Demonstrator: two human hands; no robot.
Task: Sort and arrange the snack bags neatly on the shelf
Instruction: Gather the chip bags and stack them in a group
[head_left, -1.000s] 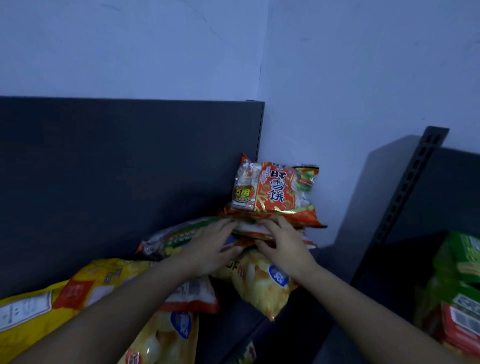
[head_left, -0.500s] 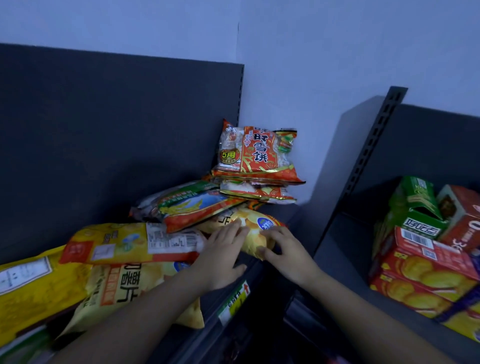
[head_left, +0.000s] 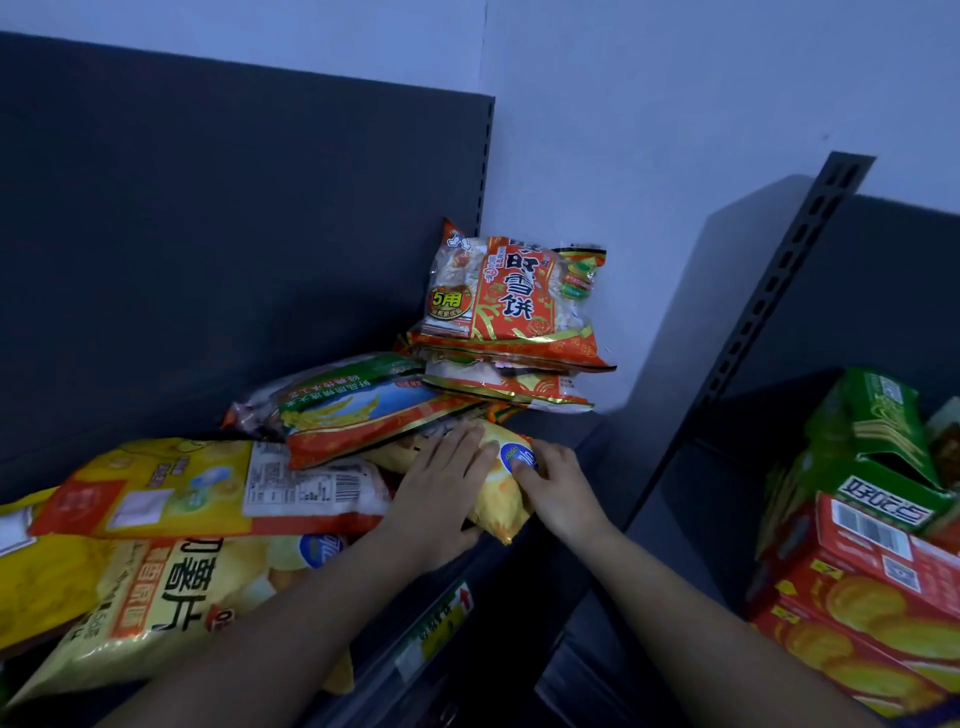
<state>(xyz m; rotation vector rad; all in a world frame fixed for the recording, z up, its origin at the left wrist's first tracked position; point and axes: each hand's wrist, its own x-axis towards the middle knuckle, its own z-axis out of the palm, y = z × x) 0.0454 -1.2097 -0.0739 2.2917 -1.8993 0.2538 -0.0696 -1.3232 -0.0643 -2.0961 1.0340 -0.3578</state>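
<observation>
On the dark shelf (head_left: 563, 434) in front of me, near its front edge and towards the right end, lies the small yellow chip bag (head_left: 498, 501) with a round blue logo, and both my hands are on it. My left hand (head_left: 441, 493) lies flat on the bag's left side, its fingers (head_left: 467, 447) straight and close together, pointing towards the back panel (head_left: 234, 234) and gripping nothing. My right hand (head_left: 558, 488) is on the bag's right side with its fingers (head_left: 537, 460) curled over the bag, the tips just beside the blue logo, so it has hold of the bag. Behind the bag, in the corner, a red rice cracker bag (head_left: 514, 296) stands upright on top of a flat bag of the same kind (head_left: 509, 387). A green, blue and red bag (head_left: 353, 410) lies to the left of these, its near end overlapping a yellow and red bag with a barcode (head_left: 208, 488). Below that, a large yellow chip bag (head_left: 166, 587) hangs over the shelf's front edge beside a price label (head_left: 441, 618). Further right, on a neighbouring shelf, an opened green box (head_left: 872, 447) rests on stacked red boxes (head_left: 857, 597).
</observation>
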